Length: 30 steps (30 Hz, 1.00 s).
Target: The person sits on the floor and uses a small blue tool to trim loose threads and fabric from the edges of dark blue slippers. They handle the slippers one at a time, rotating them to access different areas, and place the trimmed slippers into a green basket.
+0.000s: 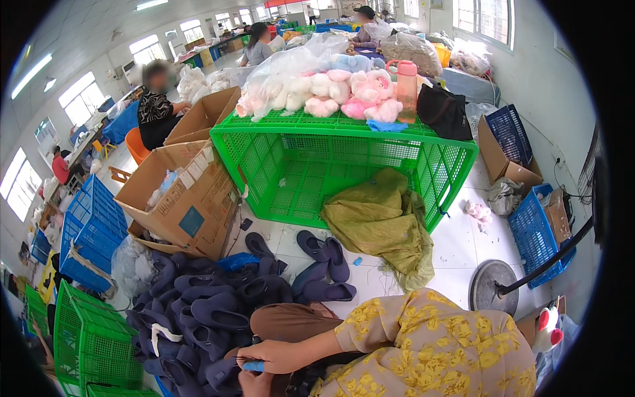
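My right hand point(279, 356) reaches in from the right, with blue covering point(253, 366) on its fingers. The fingers are pinched together; what lies between them is too small to make out. Just below it, at the lower edge, my left hand point(254, 383) is closed at the end of a dark navy slipper point(221, 374), partly cut off by the frame. A big heap of similar navy slippers point(215, 309) lies to the left, against my brown-trousered leg point(284, 320). A white strip point(164, 334) rests on the heap.
Several slippers point(324, 278) lie apart on the tiled floor. Ahead lies a green crate point(291, 131) on its side, with olive sacking point(374, 215) and plush toys point(321, 92) on top. A cardboard box point(192, 218) stands left; a round stand base point(494, 289) is at right.
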Tool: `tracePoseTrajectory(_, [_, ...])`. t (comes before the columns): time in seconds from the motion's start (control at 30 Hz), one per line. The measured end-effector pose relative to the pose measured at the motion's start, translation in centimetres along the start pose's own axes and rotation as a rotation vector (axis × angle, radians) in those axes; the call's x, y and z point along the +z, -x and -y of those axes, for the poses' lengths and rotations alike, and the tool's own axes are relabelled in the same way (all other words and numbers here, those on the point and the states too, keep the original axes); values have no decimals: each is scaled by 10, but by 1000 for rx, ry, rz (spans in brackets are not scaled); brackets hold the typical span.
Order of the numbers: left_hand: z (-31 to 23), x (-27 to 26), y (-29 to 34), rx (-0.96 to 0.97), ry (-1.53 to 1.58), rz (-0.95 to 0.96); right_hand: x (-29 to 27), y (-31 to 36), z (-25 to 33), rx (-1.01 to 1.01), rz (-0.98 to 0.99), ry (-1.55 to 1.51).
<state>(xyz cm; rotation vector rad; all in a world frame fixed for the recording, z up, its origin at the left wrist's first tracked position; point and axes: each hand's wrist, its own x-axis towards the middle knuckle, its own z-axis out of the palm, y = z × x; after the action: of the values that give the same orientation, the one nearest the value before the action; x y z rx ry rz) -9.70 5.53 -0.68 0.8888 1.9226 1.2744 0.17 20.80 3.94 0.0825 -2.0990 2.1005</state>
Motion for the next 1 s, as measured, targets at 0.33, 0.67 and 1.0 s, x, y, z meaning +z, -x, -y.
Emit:
tracePoseTrajectory(0.33, [-19, -56, 9, 292, -927, 397, -66, -8, 80, 17, -286, -541])
tracePoseTrajectory(0.67, [-20, -53, 31, 215, -1013, 409, -204, 64, 167, -430, -959, -458])
tracePoseTrajectory(1.0, [-18, -43, 36, 678, -1108, 121, -195, 53, 137, -429, -1088, -373])
